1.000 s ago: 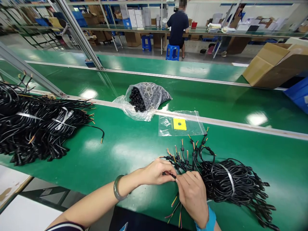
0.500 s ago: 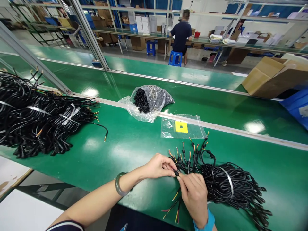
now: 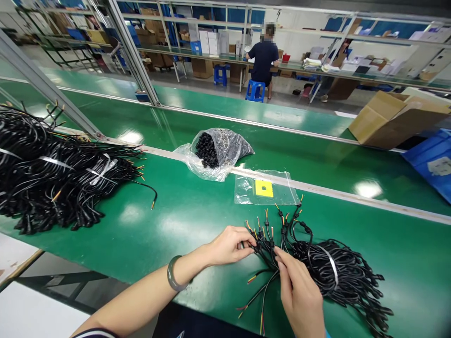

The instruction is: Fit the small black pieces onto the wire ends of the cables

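A bundle of black cables (image 3: 347, 272), tied with a white strap, lies on the green table at the right. Its loose ends fan out to the left, with bare red, yellow and orange wires and small black grommets (image 3: 283, 230) on several of them. My left hand (image 3: 230, 245) is closed, thumb and fingertips pinching one black cable (image 3: 258, 249) near its wire end. My right hand (image 3: 303, 293) is open, fingers stretched out, fingertips against the cables beside the left hand. Below, a few cable ends with coloured wires (image 3: 252, 280) point toward me.
A large pile of black cables (image 3: 66, 178) covers the left of the table. A clear bag of small black parts (image 3: 225, 148) and a zip bag (image 3: 243, 190) holding a yellow piece (image 3: 264, 188) lie behind my hands. A cardboard box (image 3: 391, 119) and blue bin (image 3: 433, 157) stand right.
My right hand has let go of the black piece on the cable, moved slightly right and straightened its fingers. The left hand stays almost in place; the cable end has dropped among the others.
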{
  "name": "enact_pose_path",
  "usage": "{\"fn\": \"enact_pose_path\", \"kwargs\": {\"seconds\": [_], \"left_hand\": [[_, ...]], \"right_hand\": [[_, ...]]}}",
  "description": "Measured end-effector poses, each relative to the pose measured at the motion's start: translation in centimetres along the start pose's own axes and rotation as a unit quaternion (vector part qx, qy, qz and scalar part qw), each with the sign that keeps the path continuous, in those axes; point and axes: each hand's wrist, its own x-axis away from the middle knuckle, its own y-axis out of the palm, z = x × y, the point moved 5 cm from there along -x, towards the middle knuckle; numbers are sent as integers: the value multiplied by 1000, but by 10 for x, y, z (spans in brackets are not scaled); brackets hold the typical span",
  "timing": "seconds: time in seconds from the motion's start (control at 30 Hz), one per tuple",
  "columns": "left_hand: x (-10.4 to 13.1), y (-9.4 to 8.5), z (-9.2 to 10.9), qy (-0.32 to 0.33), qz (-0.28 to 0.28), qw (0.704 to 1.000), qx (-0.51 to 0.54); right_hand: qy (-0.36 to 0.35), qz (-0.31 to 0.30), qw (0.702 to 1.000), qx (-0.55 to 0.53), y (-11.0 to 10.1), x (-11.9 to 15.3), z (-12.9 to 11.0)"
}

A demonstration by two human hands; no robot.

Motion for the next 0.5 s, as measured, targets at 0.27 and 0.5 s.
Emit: {"fn": "enact_pose_path", "kwargs": {"seconds": [0.27, 0.5], "left_hand": [[3, -13, 2, 58, 59, 987, -139], [4, -36, -1, 11, 197, 977, -77]], "right_hand": [[-58, -99, 991, 70, -2, 8, -8], [-91, -152, 980, 87, 13, 14, -11]]}}
